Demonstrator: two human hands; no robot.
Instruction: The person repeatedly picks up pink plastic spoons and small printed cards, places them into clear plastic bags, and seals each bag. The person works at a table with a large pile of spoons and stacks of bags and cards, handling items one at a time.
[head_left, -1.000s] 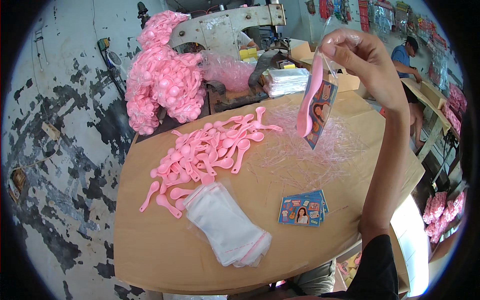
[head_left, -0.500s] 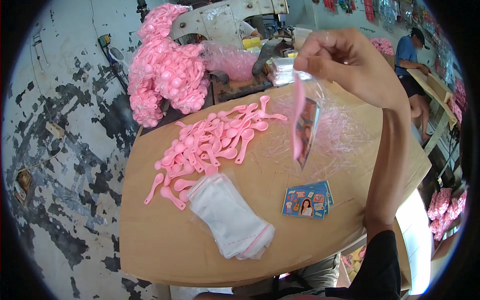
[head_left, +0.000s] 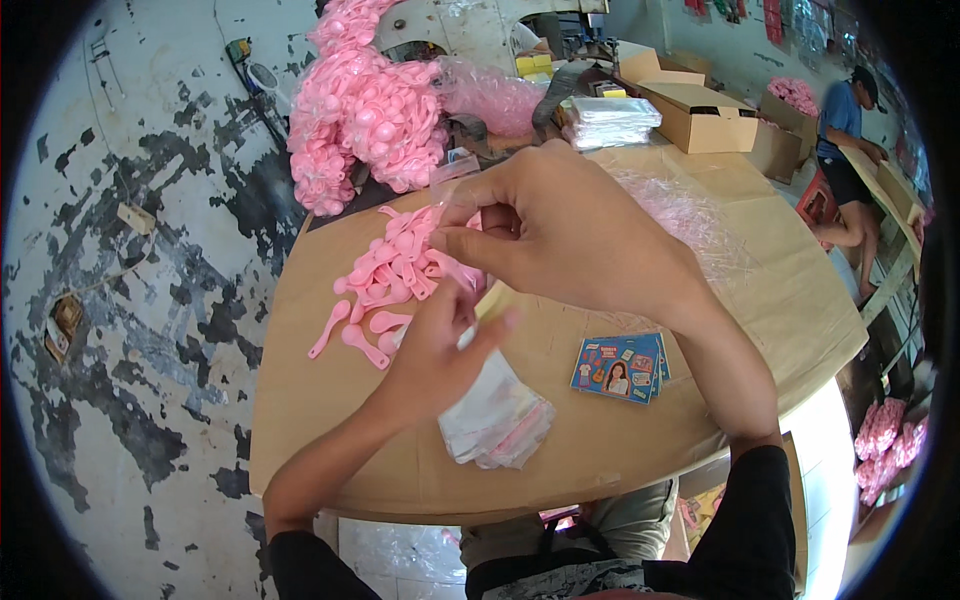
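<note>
Pink plastic spoons point(head_left: 385, 275) lie heaped near the table's point(head_left: 760, 300) far left edge, partly hidden behind both hands. Right hand point(head_left: 560, 225) hovers above them, thumb and forefinger pinched on a thin clear bag (barely visible against the pile). Left hand point(head_left: 440, 350) is raised just below it, fingers half curled; whether it grips anything I cannot tell. A stack of clear bags point(head_left: 495, 420) sits by the near edge under the left hand, and printed cards point(head_left: 620, 367) lie to their right.
</note>
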